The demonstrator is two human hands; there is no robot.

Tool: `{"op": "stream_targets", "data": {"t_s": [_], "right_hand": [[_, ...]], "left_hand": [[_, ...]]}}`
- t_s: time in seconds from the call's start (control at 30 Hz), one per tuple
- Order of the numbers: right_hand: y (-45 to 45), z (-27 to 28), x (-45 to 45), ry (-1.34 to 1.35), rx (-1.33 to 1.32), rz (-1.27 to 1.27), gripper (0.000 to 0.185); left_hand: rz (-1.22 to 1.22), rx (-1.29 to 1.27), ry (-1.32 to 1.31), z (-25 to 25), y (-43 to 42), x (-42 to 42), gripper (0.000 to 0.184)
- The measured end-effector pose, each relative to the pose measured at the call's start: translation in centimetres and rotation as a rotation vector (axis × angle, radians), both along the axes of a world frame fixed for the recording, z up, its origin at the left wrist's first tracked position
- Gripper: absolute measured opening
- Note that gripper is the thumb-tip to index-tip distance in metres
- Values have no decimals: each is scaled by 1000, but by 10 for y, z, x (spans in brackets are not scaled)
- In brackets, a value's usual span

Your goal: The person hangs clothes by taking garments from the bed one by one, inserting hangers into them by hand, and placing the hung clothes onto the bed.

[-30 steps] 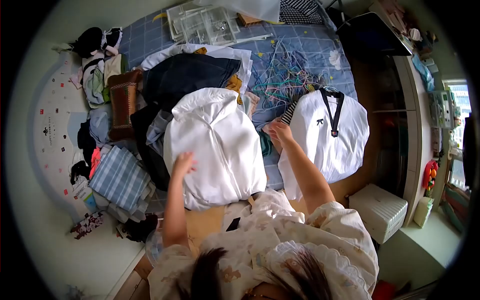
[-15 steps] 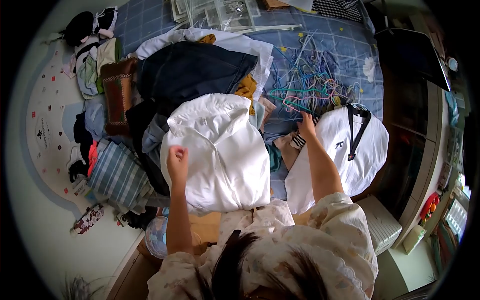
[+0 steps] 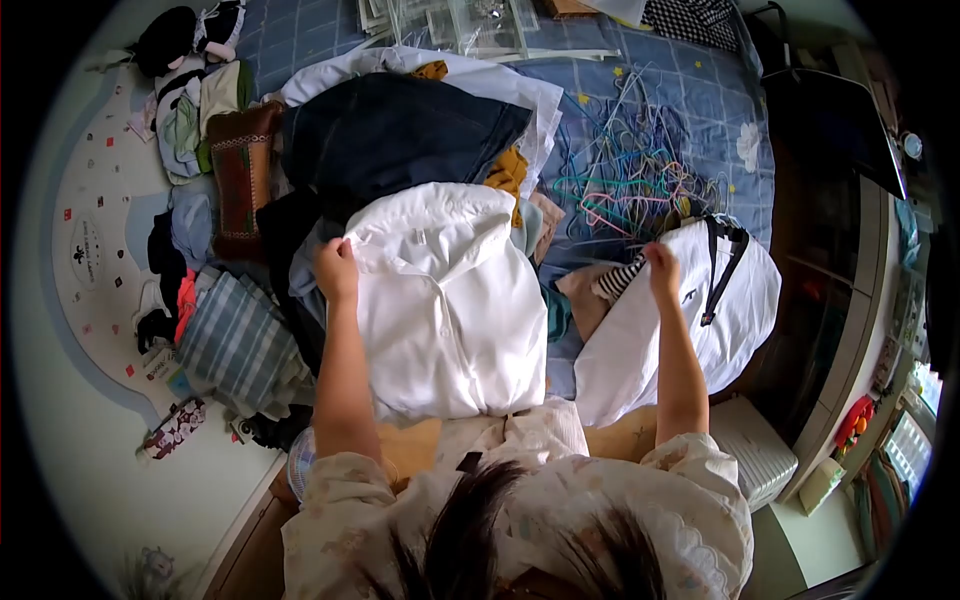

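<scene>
A white buttoned shirt (image 3: pixel 445 320) lies front up before me, its collar away from my body. My left hand (image 3: pixel 337 268) is closed at the shirt's upper left edge, the fingertips pinching the fabric by the collar. To the right lies a white top with a black neckband (image 3: pixel 630 345), on its side. My right hand (image 3: pixel 661 272) is closed on the edge of this top, beside a black-and-white striped cloth (image 3: pixel 618 282). The exact grip of the right fingers is partly hidden.
Beyond the right hand is a tangled heap of coloured hangers (image 3: pixel 640 165). Dark denim (image 3: pixel 400 135) lies behind the shirt. At left are a brown patterned bag (image 3: pixel 240 175) and a checked cloth (image 3: pixel 235 335). Clear plastic pieces (image 3: pixel 470 28) lie at the back.
My left hand has moved up and left to the shirt's collar edge. My right hand has moved right and slightly down, from beside the hangers to the white top.
</scene>
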State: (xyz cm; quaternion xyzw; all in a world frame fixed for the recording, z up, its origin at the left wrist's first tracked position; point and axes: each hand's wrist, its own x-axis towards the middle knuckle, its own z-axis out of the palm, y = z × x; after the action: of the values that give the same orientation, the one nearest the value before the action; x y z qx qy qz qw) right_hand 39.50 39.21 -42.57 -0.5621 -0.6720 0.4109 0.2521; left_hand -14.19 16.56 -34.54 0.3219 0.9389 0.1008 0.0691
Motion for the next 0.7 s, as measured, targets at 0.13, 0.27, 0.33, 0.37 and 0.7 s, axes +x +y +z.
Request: {"op": "stream_targets", "data": {"t_s": [0.13,0.27,0.33,0.37,0.7], "right_hand": [[13,18,14,-124,-35,-1,14],[12,34,-7,68,-119,-34,15],[17,43,-2,229,-170,-102,15],[18,49,2,306,-197,-138,16],[-5,115,-80,436,-204,59,13]], "left_hand": [[27,86,-130,6,-12,-15,24],[175,270,-247,27,3,11,47],[77,173,0,30,7,17,57],[27,122,119,32,9,23,62],[-83,510,-1201,-17,54,149,58]]}}
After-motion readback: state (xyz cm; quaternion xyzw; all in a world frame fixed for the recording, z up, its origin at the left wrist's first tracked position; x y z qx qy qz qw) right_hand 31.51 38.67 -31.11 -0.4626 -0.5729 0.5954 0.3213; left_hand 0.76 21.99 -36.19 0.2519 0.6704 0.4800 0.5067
